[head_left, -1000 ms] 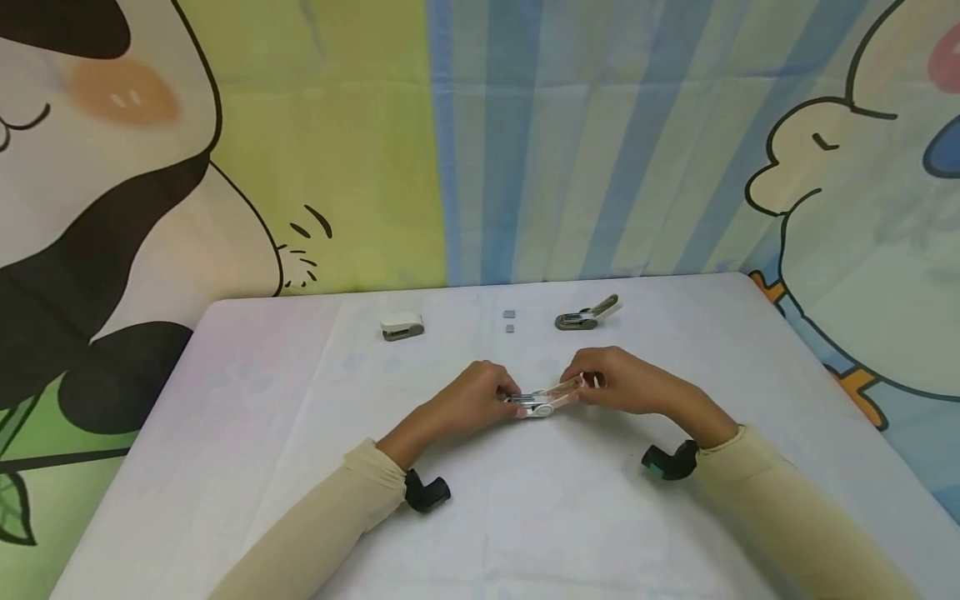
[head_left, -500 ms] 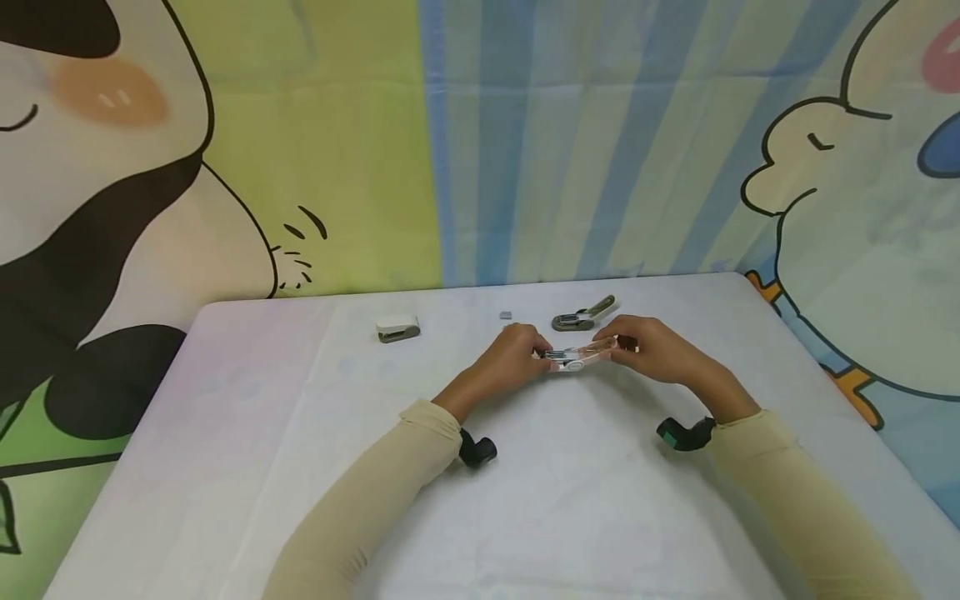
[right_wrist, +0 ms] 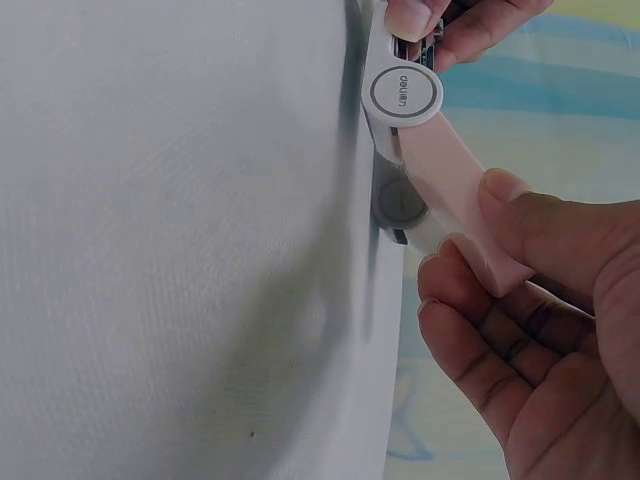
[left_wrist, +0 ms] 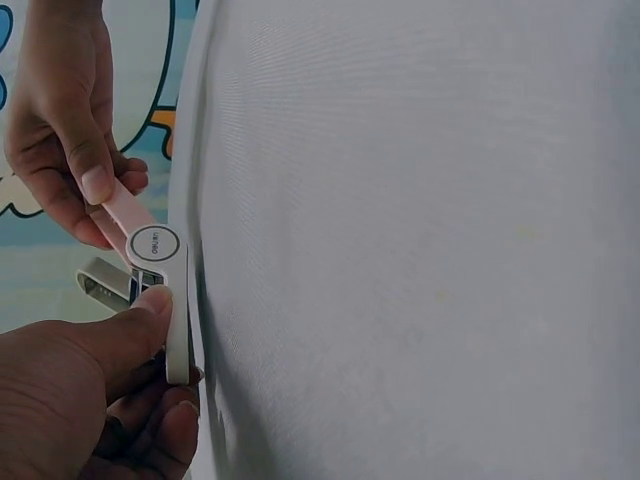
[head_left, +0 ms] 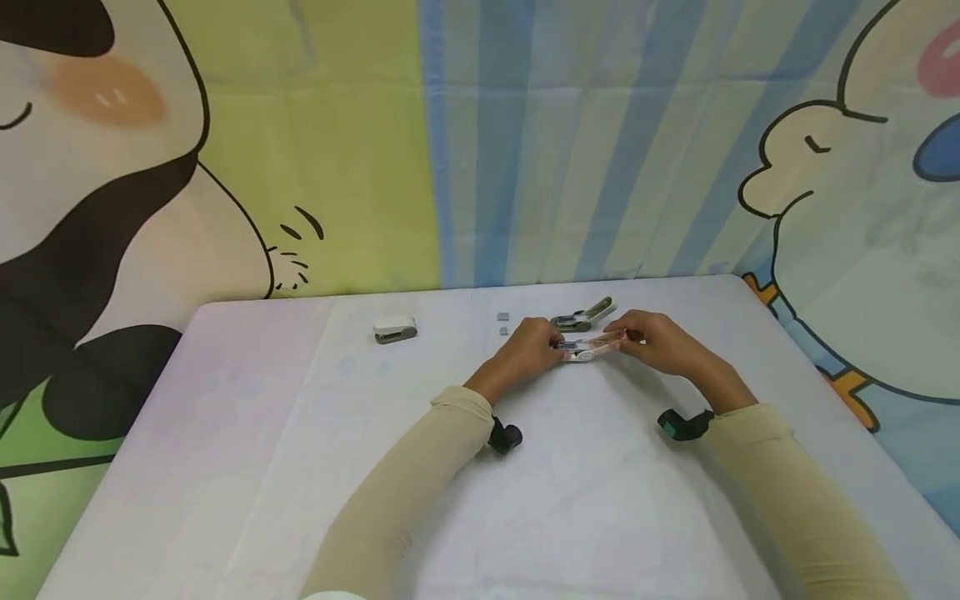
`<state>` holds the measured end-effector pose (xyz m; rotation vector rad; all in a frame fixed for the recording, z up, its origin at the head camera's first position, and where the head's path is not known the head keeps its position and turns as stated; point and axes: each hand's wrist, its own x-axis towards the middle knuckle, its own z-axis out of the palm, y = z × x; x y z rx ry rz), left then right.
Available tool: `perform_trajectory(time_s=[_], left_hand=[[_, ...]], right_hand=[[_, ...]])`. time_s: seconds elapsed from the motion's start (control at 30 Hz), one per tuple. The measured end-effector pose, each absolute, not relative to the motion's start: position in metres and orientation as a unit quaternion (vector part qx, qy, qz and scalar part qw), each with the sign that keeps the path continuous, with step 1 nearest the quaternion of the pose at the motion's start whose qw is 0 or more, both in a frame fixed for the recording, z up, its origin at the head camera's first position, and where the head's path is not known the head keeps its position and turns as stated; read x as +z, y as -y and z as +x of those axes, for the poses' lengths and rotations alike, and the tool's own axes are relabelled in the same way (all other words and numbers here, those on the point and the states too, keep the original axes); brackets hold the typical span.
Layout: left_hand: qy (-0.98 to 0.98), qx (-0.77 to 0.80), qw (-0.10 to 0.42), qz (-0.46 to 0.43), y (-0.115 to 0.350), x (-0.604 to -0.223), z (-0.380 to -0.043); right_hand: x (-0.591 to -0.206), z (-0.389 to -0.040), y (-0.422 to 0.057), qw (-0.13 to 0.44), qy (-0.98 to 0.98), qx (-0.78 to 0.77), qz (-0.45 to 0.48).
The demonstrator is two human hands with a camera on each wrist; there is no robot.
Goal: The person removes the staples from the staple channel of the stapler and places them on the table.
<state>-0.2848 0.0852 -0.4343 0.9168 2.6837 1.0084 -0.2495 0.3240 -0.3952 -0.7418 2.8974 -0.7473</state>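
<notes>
Leaning over the white counter, I work near its far edge, in front of a cartoon backdrop. My left hand and right hand meet there, both arms stretched forward about equally, neither plainly nearer.

Between them I hold a small pink stapler, swung open at its round white hinge. Its long axis runs left to right, from one hand to the other, and it sits just above the cloth rather than on it. My left thumb and fingers pinch the white base end with the staple channel; my right thumb and fingers pinch the pink top arm, which rises away from the hinge.

Just beyond the pink one lies a grey stapler, also hinged open, close to my right fingertips but apart from them, I think; the head view is too small to be sure. Farther left a closed white stapler rests alone. Two tiny grey staple blocks lie between them.
</notes>
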Motion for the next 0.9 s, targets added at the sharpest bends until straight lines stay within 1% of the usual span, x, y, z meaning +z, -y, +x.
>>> perform_trajectory(time_s=[0.33, 0.6, 0.77, 0.9], left_hand=[[-0.888, 0.338, 0.069, 0.304, -0.0846, -0.4378, -0.2867], [-0.914, 0.237, 0.052, 0.324, -0.0871, -0.4365, -0.2894], [-0.913, 0.234, 0.072, 0.327, -0.0851, -0.4342, -0.2910], [-0.900, 0.270, 0.106, 0.325, -0.0793, -0.4298, -0.2915]], right_hand=[[-0.3952, -0.2524, -0.3225, 0.033, -0.940, -0.239, -0.243], [-0.3930, -0.2524, -0.3181, 0.031, -0.940, -0.251, -0.227], [-0.3920, -0.2519, -0.3179, 0.023, -0.938, -0.257, -0.230], [-0.3892, -0.2521, -0.3174, -0.010, -0.935, -0.261, -0.239]])
